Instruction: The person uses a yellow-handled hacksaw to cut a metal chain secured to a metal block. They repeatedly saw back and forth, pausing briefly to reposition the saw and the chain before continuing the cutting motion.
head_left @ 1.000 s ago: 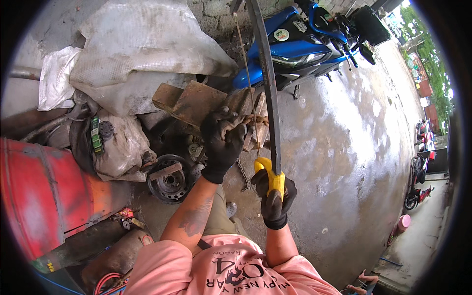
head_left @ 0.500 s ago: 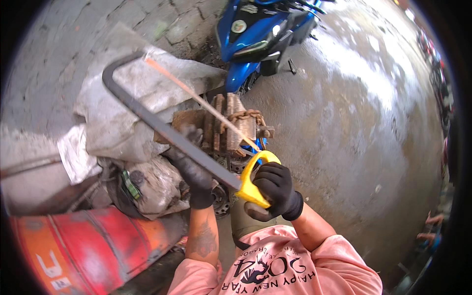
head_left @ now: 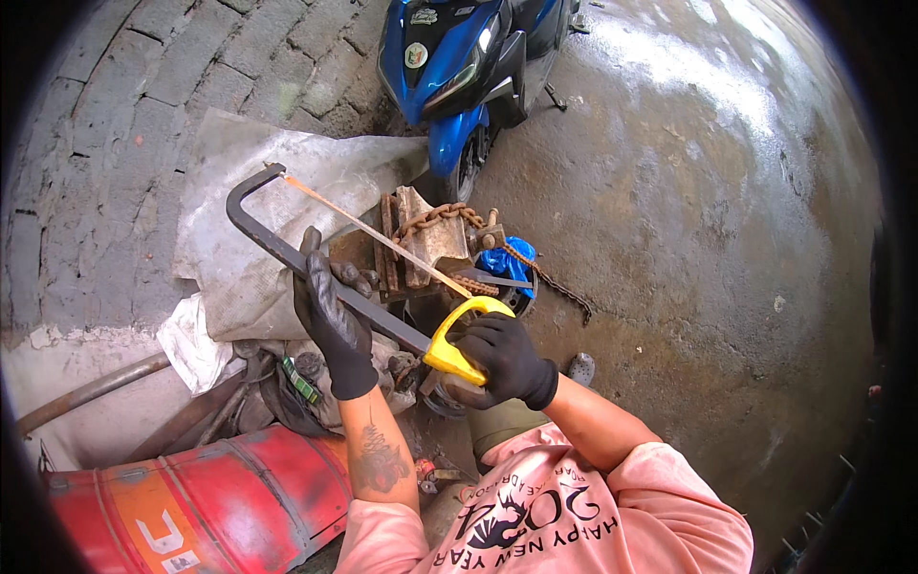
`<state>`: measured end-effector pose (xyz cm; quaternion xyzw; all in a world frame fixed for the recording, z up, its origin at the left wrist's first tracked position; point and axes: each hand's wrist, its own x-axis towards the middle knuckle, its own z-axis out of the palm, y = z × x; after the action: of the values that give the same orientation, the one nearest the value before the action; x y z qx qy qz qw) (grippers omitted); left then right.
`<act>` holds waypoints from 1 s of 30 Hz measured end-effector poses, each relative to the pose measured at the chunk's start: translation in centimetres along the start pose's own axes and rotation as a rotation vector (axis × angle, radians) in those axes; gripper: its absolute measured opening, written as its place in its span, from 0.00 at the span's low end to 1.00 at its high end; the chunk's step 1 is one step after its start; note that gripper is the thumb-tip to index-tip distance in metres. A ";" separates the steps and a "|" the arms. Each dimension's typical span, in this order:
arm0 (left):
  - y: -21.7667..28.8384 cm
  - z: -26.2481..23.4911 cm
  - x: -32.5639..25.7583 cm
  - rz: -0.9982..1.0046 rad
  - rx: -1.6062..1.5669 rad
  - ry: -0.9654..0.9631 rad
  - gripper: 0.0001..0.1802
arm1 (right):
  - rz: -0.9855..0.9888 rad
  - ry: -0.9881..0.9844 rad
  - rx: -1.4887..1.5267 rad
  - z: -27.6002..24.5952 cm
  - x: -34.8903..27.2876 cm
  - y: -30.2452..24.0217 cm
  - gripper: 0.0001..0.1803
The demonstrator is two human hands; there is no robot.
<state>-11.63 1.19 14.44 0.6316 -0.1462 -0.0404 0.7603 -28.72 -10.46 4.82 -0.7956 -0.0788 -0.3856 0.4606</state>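
Observation:
I hold a hacksaw [head_left: 287, 251] with a dark metal frame and a yellow handle across a pile of rusty metal parts [head_left: 421, 239]. My right hand [head_left: 505, 358], in a black glove, grips the yellow handle. My left hand [head_left: 330, 311], also gloved in black, clasps the frame's back bar near its middle. The thin blade [head_left: 382, 239] runs from the frame's far corner down to the handle and lies across the rusty plates. A rusty chain [head_left: 449, 215] drapes over those plates.
A blue scooter [head_left: 469, 67] stands behind the pile. A grey sack [head_left: 249, 191] lies against the brick wall at left. A red-orange drum [head_left: 191, 507] lies at lower left. A blue plastic bag [head_left: 507, 260] sits beside the metal. Wet concrete floor [head_left: 717, 239] spreads to the right.
The saw swung down from upright to lie across the rusty parts. My left hand moved from the metal pile onto the saw's frame. The view shifted left.

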 end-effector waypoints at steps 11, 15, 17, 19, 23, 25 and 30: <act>-0.8 0.5 1.2 0.008 0.040 -0.017 0.26 | 0.081 -0.025 0.038 0.0 0.0 0.3 0.23; -1.1 0.4 1.5 0.035 0.067 -0.028 0.26 | 0.087 -0.020 0.054 0.3 -0.1 0.4 0.23; -1.1 0.4 1.6 0.035 0.038 -0.034 0.26 | 0.086 -0.020 0.057 0.2 -0.1 0.4 0.23; -1.0 0.7 1.5 0.029 0.000 -0.045 0.28 | 0.091 -0.031 0.055 0.1 0.0 0.4 0.23; -0.8 1.4 1.4 0.022 0.019 -0.032 0.27 | 0.112 -0.032 0.080 0.1 -0.2 0.6 0.24; -0.6 1.9 1.1 0.030 0.051 -0.029 0.26 | 0.116 -0.036 0.109 0.1 -0.5 0.8 0.24; -1.4 2.3 0.8 0.063 0.043 0.002 0.25 | 0.082 0.029 0.213 -0.4 -0.4 1.6 0.20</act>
<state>-11.34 -1.49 13.62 0.6428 -0.1660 -0.0129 0.7477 -28.42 -11.57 3.57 -0.7390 -0.0802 -0.3671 0.5592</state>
